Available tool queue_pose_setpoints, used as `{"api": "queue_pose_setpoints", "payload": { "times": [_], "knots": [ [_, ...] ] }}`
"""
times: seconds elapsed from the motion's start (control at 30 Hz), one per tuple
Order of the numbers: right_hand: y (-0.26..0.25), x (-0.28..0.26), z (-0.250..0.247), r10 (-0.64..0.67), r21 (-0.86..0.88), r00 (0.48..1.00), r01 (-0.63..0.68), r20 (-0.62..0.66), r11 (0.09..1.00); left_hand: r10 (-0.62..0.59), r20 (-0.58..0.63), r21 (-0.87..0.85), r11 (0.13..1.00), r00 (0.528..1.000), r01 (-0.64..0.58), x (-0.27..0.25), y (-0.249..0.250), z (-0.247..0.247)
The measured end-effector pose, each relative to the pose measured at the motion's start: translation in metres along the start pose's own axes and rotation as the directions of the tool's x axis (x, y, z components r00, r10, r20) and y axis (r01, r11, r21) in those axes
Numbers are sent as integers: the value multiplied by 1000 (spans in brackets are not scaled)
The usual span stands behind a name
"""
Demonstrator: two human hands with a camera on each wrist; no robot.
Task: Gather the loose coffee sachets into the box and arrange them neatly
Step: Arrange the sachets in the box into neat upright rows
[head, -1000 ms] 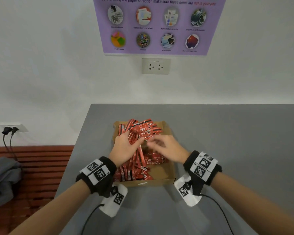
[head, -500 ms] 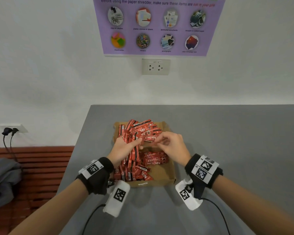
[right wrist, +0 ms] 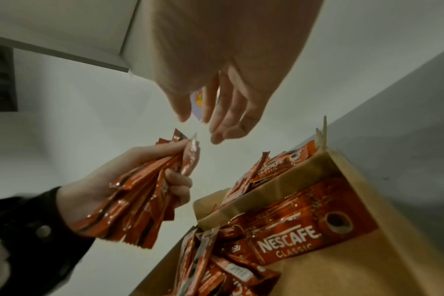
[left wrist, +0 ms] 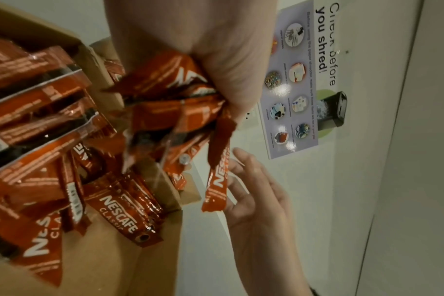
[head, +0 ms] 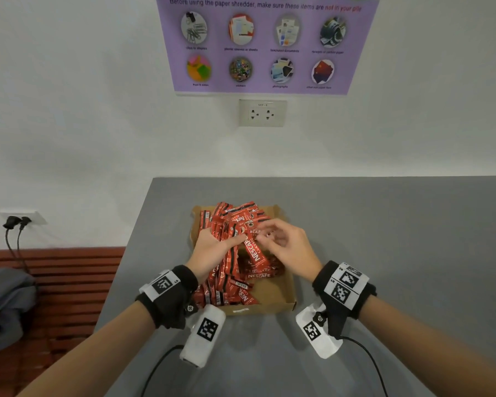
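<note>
Hands meet above the box (head: 281,296) on the table (head: 384,239). Left hand (head: 209,250) now clutches a bundle of sachets (right wrist: 139,200); right hand (head: 287,247), lifted from the pile, hovers open-fingered beside it, empty. Sorting continues.

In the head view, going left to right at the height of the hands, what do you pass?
Grey bundle on the bench → wooden bench → left hand gripping a bunch of sachets → right hand, holding nothing → bare grey table.
</note>
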State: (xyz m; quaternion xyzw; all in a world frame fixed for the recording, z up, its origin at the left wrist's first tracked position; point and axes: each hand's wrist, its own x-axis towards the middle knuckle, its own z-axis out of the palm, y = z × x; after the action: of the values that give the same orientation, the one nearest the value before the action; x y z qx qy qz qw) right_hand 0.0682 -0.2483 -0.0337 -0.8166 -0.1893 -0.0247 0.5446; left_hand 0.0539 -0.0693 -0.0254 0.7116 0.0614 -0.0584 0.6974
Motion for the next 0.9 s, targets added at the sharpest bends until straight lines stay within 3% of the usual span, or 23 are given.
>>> {"api": "queue_pose_setpoints", "payload": {
  "times": [0.3, 0.43, 0.5, 0.6, 0.7, 0.9],
  "knots": [
    [-3, 3, 0, 190, -29, 966, -188, 175, 982, 13, -27, 66, 998, 1000, -11, 0, -8, 0],
    [-3, -2, 3, 224, 152, 970, -237, 97, 960, 16, 140, 263, 963, 990, -53, 0, -5, -2],
    [-2, -6, 4, 220, 185, 968, -240, 124, 953, 44, 161, 348, 932, 986, -99, -1, -4, -2],
    [5, -10, -3, 118, -85, 986, -108, 117, 990, 84, 228, 537, 820, 970, -197, -2, -1, 0],
    [13, -7, -12, 19, -373, 981, 55, 192, 926, 57, 371, 694, 646, 927, -317, -1, -1, 4],
    [13, -7, -12, 134, -475, 902, 86, 410, 876, 66, 418, 701, 610, 906, -368, 4, -10, 14]
  ]
}}
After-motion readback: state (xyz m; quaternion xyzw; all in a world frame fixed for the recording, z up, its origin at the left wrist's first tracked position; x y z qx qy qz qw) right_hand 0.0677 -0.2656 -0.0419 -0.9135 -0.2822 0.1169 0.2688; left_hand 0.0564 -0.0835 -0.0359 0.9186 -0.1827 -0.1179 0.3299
